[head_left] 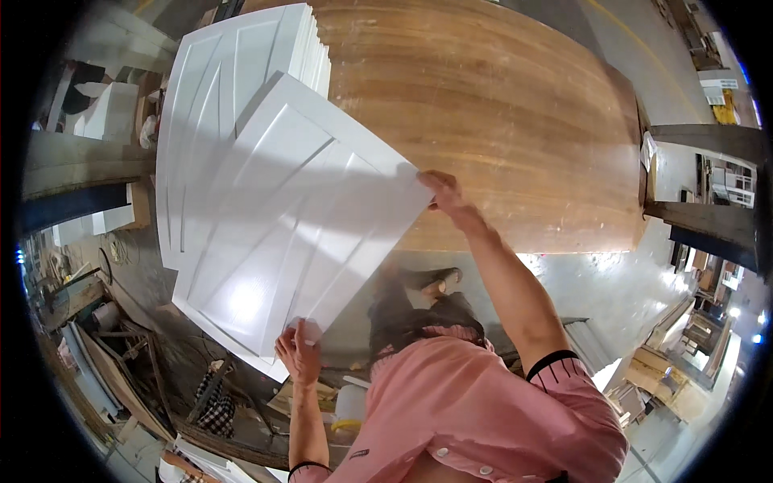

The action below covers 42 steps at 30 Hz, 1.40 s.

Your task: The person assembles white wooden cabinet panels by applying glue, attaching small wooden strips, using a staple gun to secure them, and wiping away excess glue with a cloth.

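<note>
A white panel (pixel 266 266) with raised strips in a slanted pattern is tilted in front of me, left of centre. It overlaps a stack of similar white panels (pixel 310 52) on the left end of the wooden table. My right hand (pixel 443 193) is closed on the panel's far right corner, fingers wrapped round the edge. Near the panel's lower corner, my left hand (pixel 299 354) is closed at its edge, with the thumb and fingertips at the border. A small pale spot shows at the left fingertips; I cannot tell what it is.
The brown wooden tabletop (pixel 499 121) stretches to the right of the stack. Dark metal beams (pixel 704 141) stand beyond its right end. Boards and scrap wood (pixel 121 362) lie at the lower left, and a white bucket (pixel 349 406) stands beside my body.
</note>
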### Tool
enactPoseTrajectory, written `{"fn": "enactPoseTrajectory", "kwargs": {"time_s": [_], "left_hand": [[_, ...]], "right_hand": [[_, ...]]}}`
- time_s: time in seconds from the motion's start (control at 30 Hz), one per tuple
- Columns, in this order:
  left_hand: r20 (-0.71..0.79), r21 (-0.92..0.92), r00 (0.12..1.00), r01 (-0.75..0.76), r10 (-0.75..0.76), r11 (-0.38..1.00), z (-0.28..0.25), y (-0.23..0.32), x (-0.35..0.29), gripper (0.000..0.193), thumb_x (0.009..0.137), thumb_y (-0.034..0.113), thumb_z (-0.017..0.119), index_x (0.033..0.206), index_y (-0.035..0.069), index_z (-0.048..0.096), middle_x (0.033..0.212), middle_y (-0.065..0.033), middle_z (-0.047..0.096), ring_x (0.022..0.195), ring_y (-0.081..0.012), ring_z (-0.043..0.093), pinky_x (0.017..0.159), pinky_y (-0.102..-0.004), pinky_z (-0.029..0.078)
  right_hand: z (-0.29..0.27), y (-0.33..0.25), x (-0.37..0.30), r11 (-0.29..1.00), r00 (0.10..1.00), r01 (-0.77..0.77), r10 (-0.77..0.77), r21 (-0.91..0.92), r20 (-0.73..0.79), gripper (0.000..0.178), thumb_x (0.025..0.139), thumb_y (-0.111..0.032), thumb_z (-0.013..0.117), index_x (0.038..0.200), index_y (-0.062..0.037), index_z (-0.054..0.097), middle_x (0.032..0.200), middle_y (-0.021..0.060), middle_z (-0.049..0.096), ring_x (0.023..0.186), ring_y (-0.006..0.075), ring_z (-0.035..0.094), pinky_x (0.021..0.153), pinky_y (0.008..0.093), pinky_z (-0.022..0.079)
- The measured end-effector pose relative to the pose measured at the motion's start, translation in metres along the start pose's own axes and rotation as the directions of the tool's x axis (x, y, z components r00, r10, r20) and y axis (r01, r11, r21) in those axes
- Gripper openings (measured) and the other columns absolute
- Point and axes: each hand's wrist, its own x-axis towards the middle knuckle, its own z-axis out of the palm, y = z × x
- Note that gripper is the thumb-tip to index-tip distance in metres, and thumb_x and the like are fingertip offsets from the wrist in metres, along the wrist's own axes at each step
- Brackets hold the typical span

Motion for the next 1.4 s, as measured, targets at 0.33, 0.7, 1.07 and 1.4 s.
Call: {"fn": "enactPoseTrajectory", "kwargs": {"time_s": [0.33, 0.7, 1.07, 1.4], "left_hand": [[-0.311, -0.435, 0.932, 0.034, -0.186, 0.9, 0.012, -0.072, -0.008, 0.069, 0.09, 0.038, 0.076, 0.149, 0.012, 0.051, 0.147, -0.016, 0.049, 0.134, -0.0361, 0.046, 0.114, -0.0581, 0.037], [0.204, -0.966, 0.455, 0.235, -0.867, -0.104, 0.048, -0.253, -0.039, 0.079, 0.103, 0.065, 0.05, 0.153, 0.004, 0.046, 0.145, -0.0127, 0.055, 0.13, -0.0293, 0.054, 0.108, -0.0453, 0.045], [0.108, -0.975, 0.56, -0.104, -0.821, -0.198, -0.041, -0.125, 0.104, 0.069, 0.111, 0.055, 0.04, 0.142, -0.005, 0.054, 0.131, -0.0155, 0.066, 0.111, -0.0292, 0.065, 0.095, -0.0406, 0.054], [0.073, -0.945, 0.514, -0.239, -0.855, -0.225, -0.042, -0.11, 0.196, 0.063, 0.113, 0.046, 0.036, 0.144, -0.008, 0.05, 0.137, -0.0185, 0.063, 0.12, -0.0341, 0.065, 0.101, -0.0456, 0.054]], "right_hand": [[0.033, 0.027, -0.009, 0.977, 0.976, 0.063, -0.018, 0.202, -0.217, 0.038, 0.095, -0.045, 0.071, 0.112, -0.0106, 0.07, 0.093, 0.003, 0.069, 0.08, 0.0147, 0.065, 0.07, 0.0342, 0.056], [0.096, 0.042, -0.075, 0.928, 0.976, -0.214, 0.191, 0.304, 0.104, 0.057, 0.098, -0.043, 0.068, 0.139, -0.0038, 0.061, 0.126, 0.0107, 0.07, 0.112, 0.0256, 0.069, 0.095, 0.0413, 0.058], [0.228, -0.077, -0.042, 0.989, 0.879, 0.078, -0.129, 0.129, 0.46, 0.049, 0.099, -0.032, 0.068, 0.139, -0.0056, 0.059, 0.125, 0.0068, 0.069, 0.108, 0.0217, 0.068, 0.092, 0.0413, 0.058], [0.222, -0.116, -0.046, 0.992, 0.74, 0.016, -0.097, 0.128, 0.665, 0.053, 0.101, -0.029, 0.065, 0.149, -0.0175, 0.046, 0.127, 0.0024, 0.062, 0.111, 0.0208, 0.064, 0.093, 0.0415, 0.057]]}}
